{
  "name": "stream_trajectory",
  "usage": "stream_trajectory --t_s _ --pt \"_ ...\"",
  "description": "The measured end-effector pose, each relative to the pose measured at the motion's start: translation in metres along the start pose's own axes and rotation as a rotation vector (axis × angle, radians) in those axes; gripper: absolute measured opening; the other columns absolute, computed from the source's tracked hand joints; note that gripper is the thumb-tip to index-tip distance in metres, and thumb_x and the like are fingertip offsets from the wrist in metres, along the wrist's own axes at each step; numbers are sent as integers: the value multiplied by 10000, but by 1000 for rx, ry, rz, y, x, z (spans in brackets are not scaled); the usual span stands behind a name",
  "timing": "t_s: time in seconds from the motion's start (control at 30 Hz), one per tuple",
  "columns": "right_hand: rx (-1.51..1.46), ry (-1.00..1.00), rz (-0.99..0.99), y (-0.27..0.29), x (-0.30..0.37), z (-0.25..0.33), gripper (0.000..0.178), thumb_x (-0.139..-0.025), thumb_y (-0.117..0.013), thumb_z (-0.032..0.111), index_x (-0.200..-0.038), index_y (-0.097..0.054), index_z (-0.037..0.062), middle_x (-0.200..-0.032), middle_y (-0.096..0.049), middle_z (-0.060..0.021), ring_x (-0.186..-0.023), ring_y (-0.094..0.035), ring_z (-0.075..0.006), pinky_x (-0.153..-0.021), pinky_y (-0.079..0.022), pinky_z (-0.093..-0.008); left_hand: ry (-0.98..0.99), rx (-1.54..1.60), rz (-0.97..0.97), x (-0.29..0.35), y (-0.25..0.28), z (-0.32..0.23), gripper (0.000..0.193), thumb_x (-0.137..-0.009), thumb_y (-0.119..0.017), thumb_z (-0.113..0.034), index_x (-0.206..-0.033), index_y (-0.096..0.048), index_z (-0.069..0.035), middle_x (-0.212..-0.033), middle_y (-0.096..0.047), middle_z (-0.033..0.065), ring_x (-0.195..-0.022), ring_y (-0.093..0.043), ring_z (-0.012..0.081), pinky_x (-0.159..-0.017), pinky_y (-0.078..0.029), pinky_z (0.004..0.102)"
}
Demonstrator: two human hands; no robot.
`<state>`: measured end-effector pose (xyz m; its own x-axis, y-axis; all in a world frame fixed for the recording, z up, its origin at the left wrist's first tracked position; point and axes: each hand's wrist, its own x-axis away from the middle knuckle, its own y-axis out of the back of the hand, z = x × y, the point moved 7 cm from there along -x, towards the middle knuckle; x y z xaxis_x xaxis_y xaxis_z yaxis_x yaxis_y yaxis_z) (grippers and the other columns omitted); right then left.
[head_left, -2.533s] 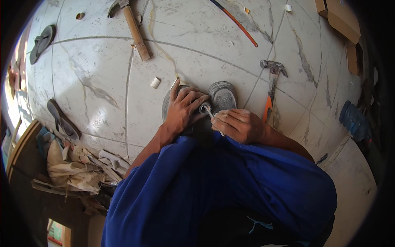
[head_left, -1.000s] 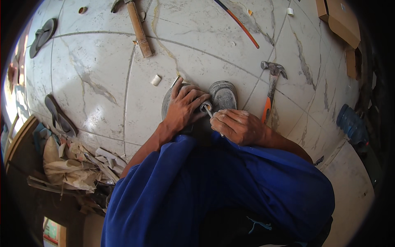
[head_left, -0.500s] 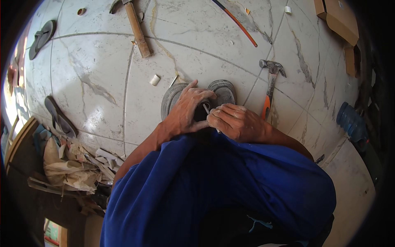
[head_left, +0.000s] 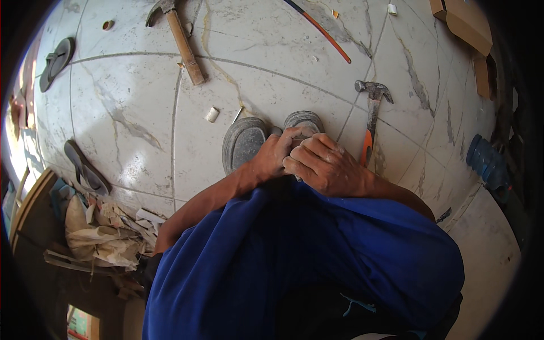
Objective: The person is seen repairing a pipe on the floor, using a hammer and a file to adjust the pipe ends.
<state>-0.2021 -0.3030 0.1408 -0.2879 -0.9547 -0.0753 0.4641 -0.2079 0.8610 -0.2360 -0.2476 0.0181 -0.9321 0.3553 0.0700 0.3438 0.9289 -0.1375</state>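
Both dusty hands meet over my grey clogs, in front of my blue-covered knees. My left hand [head_left: 277, 154] is closed, its fingers curled in against the right one. My right hand [head_left: 328, 165] is closed too, knuckles up, pressed beside the left fingers. Whatever they hold is hidden beneath the fingers. Just beyond them stand the left clog [head_left: 241, 141] and the right clog [head_left: 304, 119], the latter partly covered by my hands. A thin light rod [head_left: 237, 115] lies on the tiles beside the left clog, near a short white cylinder [head_left: 212, 114].
A wooden-handled hammer [head_left: 184, 48] lies ahead; an orange-handled claw hammer [head_left: 371, 119] lies to the right. Beyond is an orange-and-black rod [head_left: 326, 35]. Flip-flops [head_left: 85, 167] and scrap [head_left: 105, 235] are at left, a cardboard box [head_left: 467, 25] and blue bottle [head_left: 488, 164] at right.
My left hand has gone from spread around a dark round piece to curled against my right hand. The thin rod seen in my right fingers is now hidden.
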Motion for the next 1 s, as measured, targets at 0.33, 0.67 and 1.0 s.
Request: stream_trajectory --t_s 0.33,0.67,1.0 --pt "31 -966 -400 4 130 -112 490 -876 -621 340 -1179 -466 -12 -1037 -564 -199 -949 -560 -331 -814 -460 -422 -255 -90 -156 0 8 -23 132 -896 -583 -166 -912 -523 -49 -612 -562 119 -519 -586 305 -469 -443 392" --pt "49 -1352 32 -40 201 -181 350 -795 -613 168 -1055 -487 -30 -848 -611 -204 -773 -637 -327 -717 -483 -444 -207 -178 -283 1 11 -28 102 -914 -551 -148 -882 -541 -51 -557 -512 125 -475 -548 323 -454 -419 401" --pt "-817 -1061 -585 54 127 -104 210 -885 -578 37 -1046 -465 -37 -713 -563 -73 -583 -600 -128 -515 -494 -257 -202 -237 -306 3 8 -20 106 -912 -553 -165 -881 -550 -63 -582 -532 146 -493 -551 343 -464 -424 424"
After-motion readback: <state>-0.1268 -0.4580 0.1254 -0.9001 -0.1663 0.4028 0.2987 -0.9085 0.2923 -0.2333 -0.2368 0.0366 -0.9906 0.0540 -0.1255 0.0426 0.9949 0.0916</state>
